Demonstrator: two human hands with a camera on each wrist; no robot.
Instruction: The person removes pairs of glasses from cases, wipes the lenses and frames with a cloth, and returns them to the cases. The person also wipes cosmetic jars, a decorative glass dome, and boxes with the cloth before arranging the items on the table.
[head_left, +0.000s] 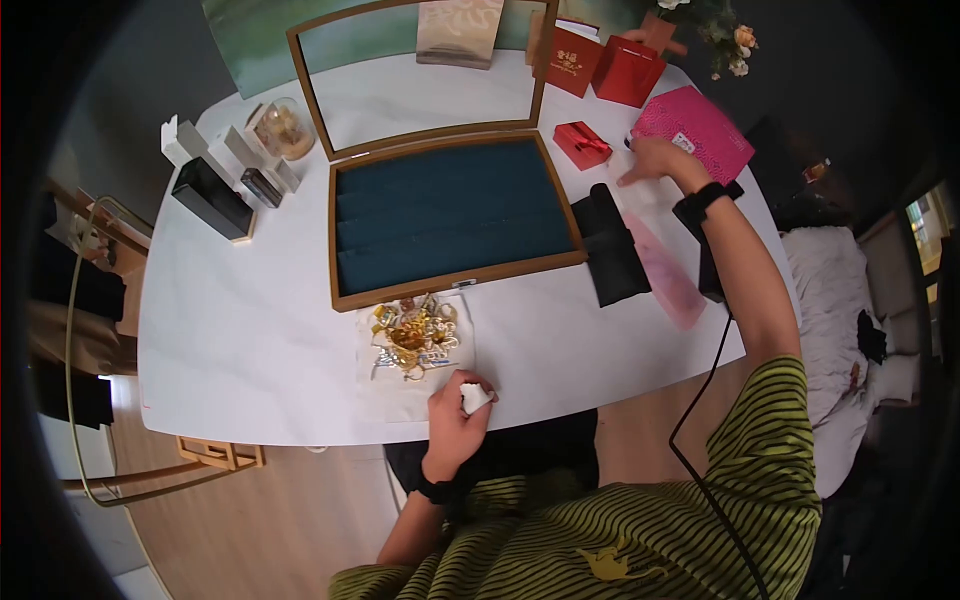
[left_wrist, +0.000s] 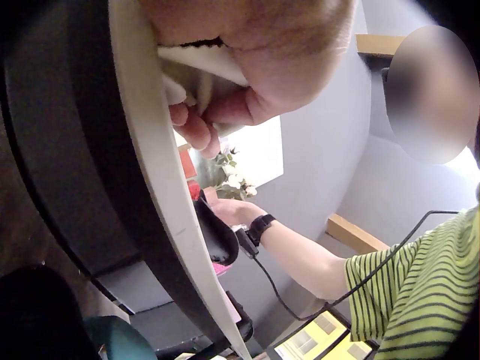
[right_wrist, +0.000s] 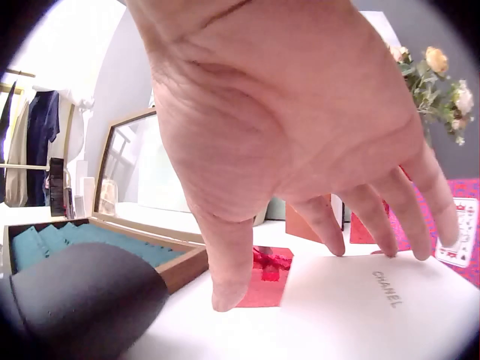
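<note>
My left hand [head_left: 457, 425] grips a crumpled white cloth [head_left: 474, 397] at the table's front edge; the left wrist view shows the folded cloth [left_wrist: 202, 67] between thumb and fingers. Just beyond it, a tangled heap of gold jewelry [head_left: 412, 335] lies on a white cloth [head_left: 375, 395]. Reaching to the far right, my right hand [head_left: 662, 160] has its fingers spread over a flat white item marked CHANEL [right_wrist: 360, 300], fingertips right at its far edge. Beside the thumb sits a small red gift box [right_wrist: 264, 285] with a ribbon.
A wooden display case [head_left: 455, 215] with a dark teal lining stands with its glass lid up. Black pouches [head_left: 612, 255], a pink pouch [head_left: 665, 275] and a pink bag [head_left: 695, 135] lie right. Small boxes [head_left: 212, 195] stand left. A cable [head_left: 690, 440] hangs over the right edge.
</note>
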